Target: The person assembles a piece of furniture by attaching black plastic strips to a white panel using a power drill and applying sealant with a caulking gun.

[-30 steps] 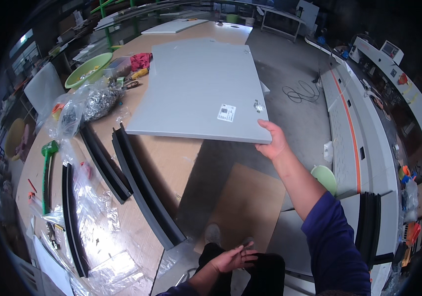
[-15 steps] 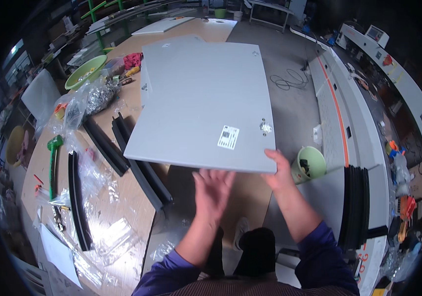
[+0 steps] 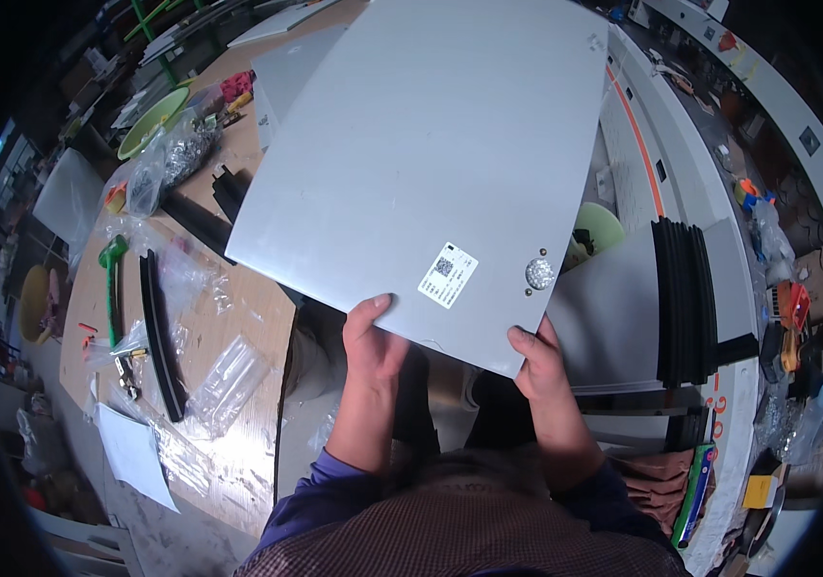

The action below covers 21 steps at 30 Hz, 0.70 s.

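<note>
1. Since half a second ago, my left grip point(image 3: 373, 346) has come from just below the near edge to a hold on it, and the grey panel point(image 3: 411, 163) has swung its far end to the right.
2. Nearest to me, both sides are grasping: the left grip clasps the panel's near edge and the right grip point(image 3: 541, 363) its near right corner, each with the thumb on top. I cannot see most of the fingers beneath.
3. As I judge it, lifting the near side is done and both holds are made; setting the panel down is not. I cannot tell whether its far end rests on anything.
4. From the grip, the panel stretches away to the far side. Its white label point(image 3: 448, 275) lies between and beyond my thumbs, the round fitting point(image 3: 539, 273) just beyond the right one.
5. To the right, black strips point(image 3: 688, 303) lie on a pale board point(image 3: 604, 313).
6. Far left, a second panel point(image 3: 298, 67) lies on the surface point(image 3: 257, 423), unhandled.
</note>
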Each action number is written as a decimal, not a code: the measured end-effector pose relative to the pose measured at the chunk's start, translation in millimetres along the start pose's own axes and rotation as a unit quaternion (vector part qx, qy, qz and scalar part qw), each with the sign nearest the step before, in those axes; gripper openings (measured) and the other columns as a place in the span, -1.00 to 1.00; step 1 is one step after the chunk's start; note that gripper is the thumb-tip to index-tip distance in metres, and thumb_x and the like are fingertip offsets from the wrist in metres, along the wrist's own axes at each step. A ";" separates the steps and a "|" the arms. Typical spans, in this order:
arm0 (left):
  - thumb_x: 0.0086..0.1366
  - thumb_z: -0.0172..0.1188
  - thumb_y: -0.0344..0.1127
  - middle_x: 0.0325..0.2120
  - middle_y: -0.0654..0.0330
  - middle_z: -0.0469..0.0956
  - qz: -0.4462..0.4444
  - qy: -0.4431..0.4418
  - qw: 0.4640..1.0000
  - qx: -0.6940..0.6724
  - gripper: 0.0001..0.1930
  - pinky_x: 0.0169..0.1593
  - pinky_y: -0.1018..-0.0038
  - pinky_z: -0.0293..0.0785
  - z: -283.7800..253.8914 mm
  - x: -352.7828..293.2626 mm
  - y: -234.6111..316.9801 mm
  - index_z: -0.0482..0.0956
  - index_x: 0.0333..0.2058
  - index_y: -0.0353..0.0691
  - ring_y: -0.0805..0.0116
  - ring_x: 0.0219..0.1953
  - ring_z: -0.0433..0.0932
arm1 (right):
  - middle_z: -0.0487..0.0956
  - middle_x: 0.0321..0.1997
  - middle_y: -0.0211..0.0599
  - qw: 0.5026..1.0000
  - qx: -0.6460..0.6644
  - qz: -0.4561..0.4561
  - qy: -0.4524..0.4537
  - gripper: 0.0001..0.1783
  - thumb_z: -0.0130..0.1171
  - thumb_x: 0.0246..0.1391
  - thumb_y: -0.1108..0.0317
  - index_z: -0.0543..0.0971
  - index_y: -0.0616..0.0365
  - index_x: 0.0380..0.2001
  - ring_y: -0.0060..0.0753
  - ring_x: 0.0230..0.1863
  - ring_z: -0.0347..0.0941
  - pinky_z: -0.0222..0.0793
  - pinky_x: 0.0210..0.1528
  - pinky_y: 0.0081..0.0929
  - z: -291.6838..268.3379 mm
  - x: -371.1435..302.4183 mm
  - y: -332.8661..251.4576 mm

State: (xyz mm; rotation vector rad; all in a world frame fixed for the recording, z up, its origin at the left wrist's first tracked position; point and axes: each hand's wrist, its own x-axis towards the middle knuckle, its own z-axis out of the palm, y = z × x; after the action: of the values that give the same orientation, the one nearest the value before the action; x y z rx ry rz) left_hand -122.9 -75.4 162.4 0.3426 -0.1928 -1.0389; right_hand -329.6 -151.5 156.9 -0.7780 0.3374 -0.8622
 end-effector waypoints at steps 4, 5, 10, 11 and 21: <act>0.08 0.16 -0.49 0.02 -0.07 0.48 0.000 -0.057 0.998 -0.013 -0.41 0.24 0.10 0.36 3.4 -8.7 2.5 0.31 0.14 -0.44 -0.02 0.11 0.46 | 0.45 0.14 -0.26 1.000 0.016 0.000 -0.009 -0.37 0.15 0.11 0.50 0.25 0.23 0.26 -0.34 0.18 0.37 0.25 0.23 -0.34 1.8 -13.7 -4.6; 0.08 0.15 -0.49 0.01 -0.07 0.48 0.008 -0.064 0.998 -0.009 -0.42 0.23 0.11 0.37 4.6 -10.0 3.3 0.32 0.13 -0.45 -0.02 0.10 0.46 | 0.45 0.14 -0.26 1.000 0.023 -0.002 -0.014 -0.37 0.15 0.11 0.51 0.25 0.23 0.26 -0.34 0.18 0.37 0.25 0.23 -0.34 2.1 -15.2 -5.0; 0.09 0.14 -0.50 0.01 -0.07 0.49 0.017 -0.117 0.993 -0.011 -0.43 0.21 0.13 0.39 11.1 -16.2 8.8 0.33 0.13 -0.46 0.00 0.09 0.48 | 0.45 0.16 -0.25 0.999 0.032 -0.004 -0.018 -0.39 0.15 0.11 0.53 0.27 0.22 0.25 -0.32 0.21 0.35 0.22 0.26 -0.32 4.2 -23.8 -5.3; 0.09 0.13 -0.50 0.01 -0.07 0.49 0.015 -0.120 0.993 -0.010 -0.43 0.21 0.14 0.39 12.4 -17.7 9.8 0.33 0.12 -0.46 0.00 0.09 0.48 | 0.44 0.16 -0.25 0.999 0.034 -0.004 -0.018 -0.39 0.15 0.11 0.53 0.28 0.22 0.25 -0.32 0.21 0.35 0.21 0.26 -0.32 4.9 -25.5 -5.3; 0.08 0.13 -0.51 -0.01 -0.05 0.51 0.020 -0.118 0.993 -0.006 -0.46 0.21 0.16 0.39 12.1 -26.7 11.2 0.36 0.10 -0.45 0.02 0.06 0.50 | 0.45 0.16 -0.25 0.998 0.057 0.007 -0.027 -0.42 0.13 0.13 0.52 0.29 0.23 0.24 -0.30 0.21 0.36 0.24 0.26 -0.30 7.0 -35.6 -1.9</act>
State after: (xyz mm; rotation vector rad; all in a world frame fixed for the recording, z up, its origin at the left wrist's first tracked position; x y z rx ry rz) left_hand -130.9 -49.3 177.8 0.2040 -0.4044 -1.0404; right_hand -348.8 -121.1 161.8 -0.6910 0.2435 -0.8394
